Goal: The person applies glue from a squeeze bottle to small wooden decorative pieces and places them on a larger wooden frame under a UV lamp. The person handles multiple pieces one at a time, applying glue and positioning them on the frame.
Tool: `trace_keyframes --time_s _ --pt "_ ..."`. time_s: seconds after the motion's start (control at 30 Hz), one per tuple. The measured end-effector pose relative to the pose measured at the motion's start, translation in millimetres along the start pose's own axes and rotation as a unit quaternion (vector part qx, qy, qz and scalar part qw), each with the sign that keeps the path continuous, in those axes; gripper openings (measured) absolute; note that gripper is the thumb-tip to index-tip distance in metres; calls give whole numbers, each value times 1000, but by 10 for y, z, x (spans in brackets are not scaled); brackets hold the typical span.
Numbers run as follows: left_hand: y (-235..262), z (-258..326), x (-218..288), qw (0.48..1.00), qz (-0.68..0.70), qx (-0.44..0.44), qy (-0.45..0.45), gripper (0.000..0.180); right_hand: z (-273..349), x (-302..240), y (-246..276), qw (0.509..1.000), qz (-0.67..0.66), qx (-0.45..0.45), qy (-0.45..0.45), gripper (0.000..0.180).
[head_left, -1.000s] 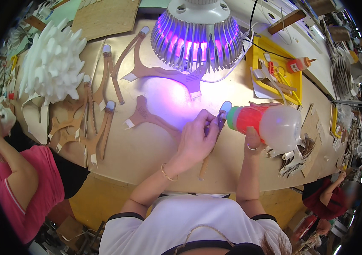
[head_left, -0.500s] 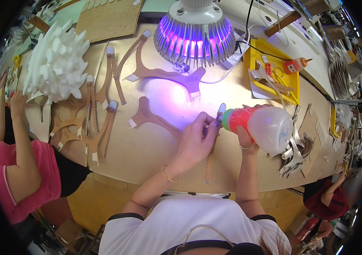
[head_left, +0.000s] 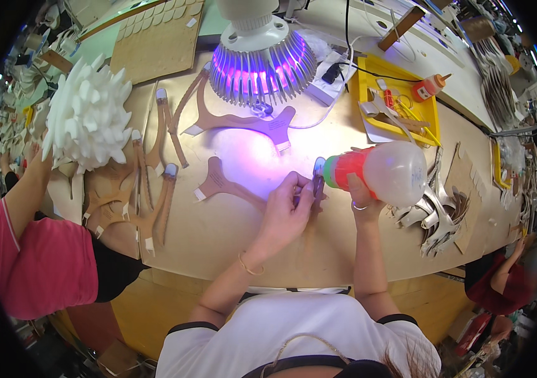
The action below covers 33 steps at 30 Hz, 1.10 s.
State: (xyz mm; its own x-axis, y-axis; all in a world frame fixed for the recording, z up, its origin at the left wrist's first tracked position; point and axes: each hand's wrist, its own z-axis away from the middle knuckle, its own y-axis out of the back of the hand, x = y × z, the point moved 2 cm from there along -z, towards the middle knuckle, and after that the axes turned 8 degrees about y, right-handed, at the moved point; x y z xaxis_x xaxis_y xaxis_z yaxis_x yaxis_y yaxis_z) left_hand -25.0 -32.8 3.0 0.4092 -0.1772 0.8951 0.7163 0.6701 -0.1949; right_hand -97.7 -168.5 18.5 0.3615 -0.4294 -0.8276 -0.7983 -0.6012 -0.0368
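My left hand (head_left: 290, 205) is closed, pinching the strap of a tan shoe upper (head_left: 237, 188) near the strap's silvery end (head_left: 319, 167). The upper's forked part lies on the table to the left, and the strap's lower part is blurred. In my right hand (head_left: 365, 198), fingers wrap round a squeeze bottle (head_left: 394, 173) with a milky body, a red wrapped neck and a green collar. The bottle lies almost level, its collar end right beside the strap's silvery end. Whether the two touch I cannot tell.
A purple-lit lamp (head_left: 262, 66) hangs over another tan upper (head_left: 243, 121). More uppers (head_left: 117, 201) lie left, beside a spiky white object (head_left: 89, 116). A yellow tray (head_left: 432, 107) holds tools and a small red bottle (head_left: 429, 87). Pale straps (head_left: 435, 217) pile right. A person in pink (head_left: 48, 258) works left.
The view has shifted slightly. The bottle is tipped closer to level and the strap's silvery end is still at its collar. The strap's lower part has moved and is smeared.
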Motion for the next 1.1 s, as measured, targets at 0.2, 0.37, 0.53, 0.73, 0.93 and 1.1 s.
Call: trace_keyframes --time_s 0.2,0.37,0.53,0.73,0.93,1.1 --pt "49 78 6 999 41 9 -6 16 -32 -56 141 998 46 37 -9 45" --pt "53 119 39 1000 28 1 -9 18 -10 -83 244 970 -120 192 -92 40" --pt "10 213 43 999 23 -17 -19 18 96 -106 160 981 -90 141 -98 47" --pt "38 397 -5 997 81 -15 -3 18 161 -93 286 984 -42 159 -67 45" --pt "43 423 -135 998 47 35 -25 18 188 -47 660 960 -57 259 -89 48" --pt "86 243 -67 992 41 94 -77 19 262 -99 833 951 -46 290 -97 48"
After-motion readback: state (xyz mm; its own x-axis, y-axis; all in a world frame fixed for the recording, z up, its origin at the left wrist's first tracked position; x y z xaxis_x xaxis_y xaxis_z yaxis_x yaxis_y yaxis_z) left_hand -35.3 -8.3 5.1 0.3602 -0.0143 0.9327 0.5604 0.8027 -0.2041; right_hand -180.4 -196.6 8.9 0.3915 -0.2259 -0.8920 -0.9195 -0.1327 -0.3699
